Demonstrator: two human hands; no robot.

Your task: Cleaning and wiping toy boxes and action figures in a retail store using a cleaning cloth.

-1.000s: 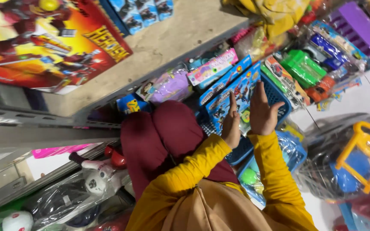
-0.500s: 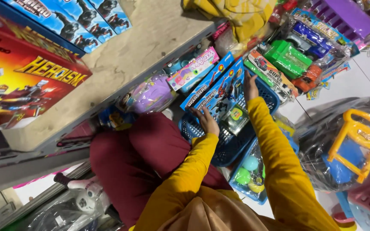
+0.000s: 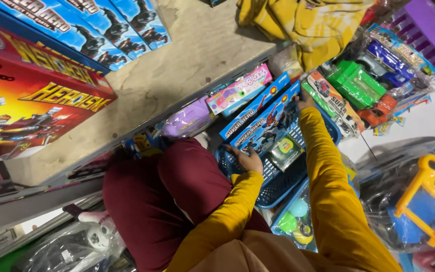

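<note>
The person is crouching on the floor in dark red trousers and yellow sleeves, and both hands are working at a blue plastic basket (image 3: 278,186) lying just right of the knees, near the middle of the view. The left hand (image 3: 247,160) is resting at the basket's 9 o'clock rim, its fingers curled down against the lower end of a flat blue toy package (image 3: 264,127) that is leaning across the basket toward 12 o'clock. The right hand (image 3: 304,102) is reaching to the package's far upper corner, at about 1 o'clock from the basket; only the back of it is showing, so I cannot tell whether its fingers are closed on the edge or just pressing it.

A second blue package (image 3: 255,107) is lying just beside the first, toward 11 o'clock, with a pink one (image 3: 239,90) beyond it under the edge of the concrete shelf (image 3: 187,65). A small green-labelled pack (image 3: 284,151) is sitting in the basket. Green and red toy cars in blister packs (image 3: 363,90) are piled at 2 o'clock.

The blue package looks like thin card with a clear plastic front: probably light, fairly stiff lengthways but easy to bend or crease, and a little slick. Holding it by two opposite edges, as both hands are placed now, seems the safest grip.
</note>
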